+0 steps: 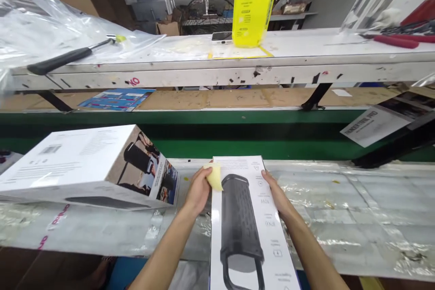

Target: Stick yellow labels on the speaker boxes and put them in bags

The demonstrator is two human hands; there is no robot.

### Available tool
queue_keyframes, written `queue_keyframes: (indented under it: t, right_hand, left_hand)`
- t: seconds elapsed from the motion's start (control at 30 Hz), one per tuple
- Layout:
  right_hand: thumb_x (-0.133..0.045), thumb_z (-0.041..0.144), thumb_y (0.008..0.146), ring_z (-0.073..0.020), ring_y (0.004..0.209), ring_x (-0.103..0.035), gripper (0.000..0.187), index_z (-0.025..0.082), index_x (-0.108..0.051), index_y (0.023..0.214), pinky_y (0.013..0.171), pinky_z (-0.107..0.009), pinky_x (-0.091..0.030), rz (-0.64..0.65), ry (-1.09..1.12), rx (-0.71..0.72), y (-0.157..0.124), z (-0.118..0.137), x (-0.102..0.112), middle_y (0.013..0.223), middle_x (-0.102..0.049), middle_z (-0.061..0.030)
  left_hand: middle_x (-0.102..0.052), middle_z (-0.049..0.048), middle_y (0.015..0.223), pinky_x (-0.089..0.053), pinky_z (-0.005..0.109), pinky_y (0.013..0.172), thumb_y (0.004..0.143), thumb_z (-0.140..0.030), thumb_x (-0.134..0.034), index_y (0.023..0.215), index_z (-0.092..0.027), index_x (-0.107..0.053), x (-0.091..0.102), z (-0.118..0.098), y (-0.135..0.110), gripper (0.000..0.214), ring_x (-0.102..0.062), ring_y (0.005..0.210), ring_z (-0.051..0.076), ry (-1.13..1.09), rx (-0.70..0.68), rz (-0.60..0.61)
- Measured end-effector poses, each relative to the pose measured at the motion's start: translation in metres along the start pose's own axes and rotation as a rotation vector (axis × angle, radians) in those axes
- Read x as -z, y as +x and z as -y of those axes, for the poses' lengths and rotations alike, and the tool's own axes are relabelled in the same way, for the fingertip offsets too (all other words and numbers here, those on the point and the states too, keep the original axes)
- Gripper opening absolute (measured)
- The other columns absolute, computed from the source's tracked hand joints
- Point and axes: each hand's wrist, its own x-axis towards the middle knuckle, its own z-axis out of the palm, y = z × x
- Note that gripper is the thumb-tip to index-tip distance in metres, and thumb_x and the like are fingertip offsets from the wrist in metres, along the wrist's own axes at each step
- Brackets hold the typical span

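My left hand (199, 190) pinches a soft yellow pad (215, 176) against the top left edge of a white retail box (238, 226). The box lies flat in front of me, printed with a dark cylindrical speaker and its carry loop. My right hand (275, 192) grips the box's right edge. The lower end of the box runs out of view at the bottom of the picture. Both forearms come in from the bottom.
A second speaker box (68, 167) lies tilted to the left on the foil-covered bench (340, 204). Beyond runs a green conveyor belt (258, 147). The far bench (204, 74) holds a black-handled tool (64, 59), a yellow bag (253, 4) and red-handled pliers (396, 41).
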Motion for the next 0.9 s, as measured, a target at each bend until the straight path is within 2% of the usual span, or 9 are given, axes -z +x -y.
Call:
queue_keyframes:
  t: [0.13,0.2,0.27,0.37,0.5,0.6,0.7,0.8,0.9]
  right_hand:
    - [-0.064,0.058,0.094,-0.0318,0.133,-0.063,0.066,0.038,-0.045,0.155,0.104,-0.048,-0.059,-0.011,0.039,0.16,-0.029,0.028,-0.014,0.148,-0.063,-0.004]
    - [-0.065,0.056,0.095,-0.0321,0.129,-0.065,0.071,0.04,-0.037,0.159,0.1,-0.048,-0.061,-0.062,-0.004,0.335,-0.049,0.041,-0.01,0.149,-0.061,-0.0056]
    - [-0.066,0.055,0.095,-0.0322,0.123,-0.068,0.071,0.038,-0.039,0.158,0.095,-0.048,-0.063,-0.131,-0.062,0.557,-0.063,0.048,-0.006,0.146,-0.063,-0.0084]
    - [-0.072,0.058,0.089,-0.0345,0.123,-0.066,0.081,0.031,-0.041,0.158,0.1,-0.054,-0.059,-0.236,-0.134,0.845,-0.066,0.048,-0.007,0.143,-0.064,-0.0126]
    - [-0.079,0.065,0.078,-0.0375,0.134,-0.058,0.099,0.037,-0.032,0.161,0.107,-0.06,-0.053,-0.247,-0.113,0.909,-0.058,0.042,-0.019,0.157,-0.05,-0.0112]
    - [-0.07,0.076,0.078,-0.0397,0.147,-0.045,0.086,0.038,-0.047,0.152,0.117,-0.064,-0.042,-0.318,-0.027,0.956,-0.062,0.051,-0.027,0.162,-0.043,-0.0068]
    - [-0.066,0.072,0.081,-0.0382,0.144,-0.047,0.061,0.034,-0.068,0.129,0.123,-0.063,-0.032,-0.323,0.03,1.01,-0.074,0.083,-0.028,0.147,-0.058,-0.0064]
    - [-0.076,0.047,0.08,-0.0351,0.12,-0.063,0.029,0.033,-0.077,0.106,0.114,-0.06,-0.044,-0.339,0.015,1.182,-0.088,0.133,-0.03,0.115,-0.069,-0.0069]
    - [-0.076,0.021,0.081,-0.0318,0.102,-0.068,0.02,0.031,-0.077,0.098,0.098,-0.055,-0.053,-0.335,-0.207,1.405,-0.107,0.179,-0.046,0.097,-0.07,-0.0067]
  left_hand:
    - [-0.076,0.0096,0.127,-0.049,0.039,0.107,0.085,-0.028,-0.072,0.118,-0.017,-0.078,-0.037,-0.036,-0.031,0.035,-0.063,0.128,0.032,-0.023,-0.134,0.118]
    - [-0.073,0.0098,0.133,-0.051,0.04,0.105,0.086,-0.032,-0.07,0.12,-0.019,-0.077,-0.049,-0.059,-0.057,0.037,-0.062,0.13,0.034,-0.029,-0.255,0.181]
    - [-0.072,0.0105,0.136,-0.054,0.042,0.101,0.085,-0.037,-0.069,0.119,-0.02,-0.077,-0.054,-0.075,-0.076,0.039,-0.062,0.13,0.037,-0.029,-0.358,0.21]
    - [-0.071,0.0114,0.137,-0.057,0.044,0.095,0.081,-0.042,-0.069,0.112,-0.02,-0.079,-0.053,-0.077,-0.082,0.039,-0.063,0.127,0.04,-0.063,-0.436,0.208]
    - [-0.075,0.0135,0.126,-0.058,0.04,0.087,0.084,-0.043,-0.069,0.113,-0.018,-0.079,-0.042,-0.063,-0.066,0.04,-0.069,0.115,0.037,-0.074,-0.362,0.211]
    - [-0.074,0.0123,0.123,-0.056,0.033,0.08,0.086,-0.04,-0.071,0.113,-0.018,-0.079,-0.037,-0.07,-0.061,0.035,-0.07,0.105,0.03,0.037,-0.432,0.229]
    - [-0.074,0.009,0.108,-0.052,0.029,0.071,0.089,-0.039,-0.072,0.099,-0.019,-0.079,-0.043,-0.097,-0.067,0.024,-0.067,0.088,0.022,0.197,-0.68,0.234]
    - [-0.071,0.0042,0.088,-0.05,0.028,0.068,0.092,-0.041,-0.072,0.091,-0.02,-0.076,-0.062,-0.127,-0.076,0.022,-0.063,0.077,0.018,0.379,-0.799,0.307]
    - [-0.071,0.0038,0.086,-0.051,0.029,0.073,0.094,-0.042,-0.07,0.09,-0.019,-0.075,-0.086,-0.145,-0.083,0.024,-0.064,0.082,0.019,0.573,-0.746,0.443]
